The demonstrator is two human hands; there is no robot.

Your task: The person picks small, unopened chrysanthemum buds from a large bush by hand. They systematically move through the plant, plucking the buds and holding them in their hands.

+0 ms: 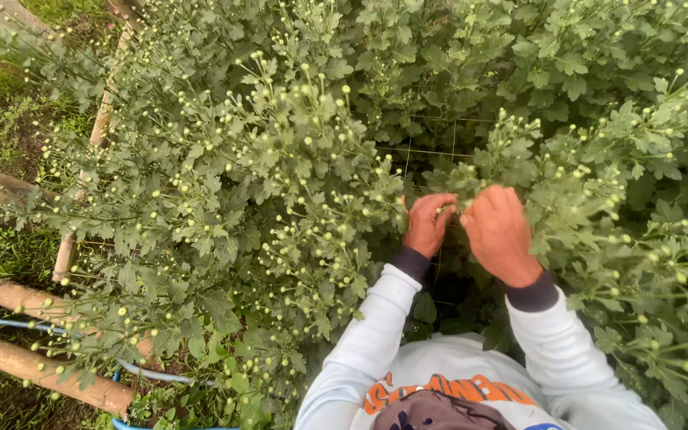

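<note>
White sleeves [376,334] reach forward, left hand [428,224] and right hand [501,235] pinching small buds [444,209].

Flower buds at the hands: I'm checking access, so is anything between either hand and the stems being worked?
Nothing visible. Both the left hand and the right hand are already on the budded stems; leaves crowd in from both sides, and a thin support net shows in the gap beyond.
</note>
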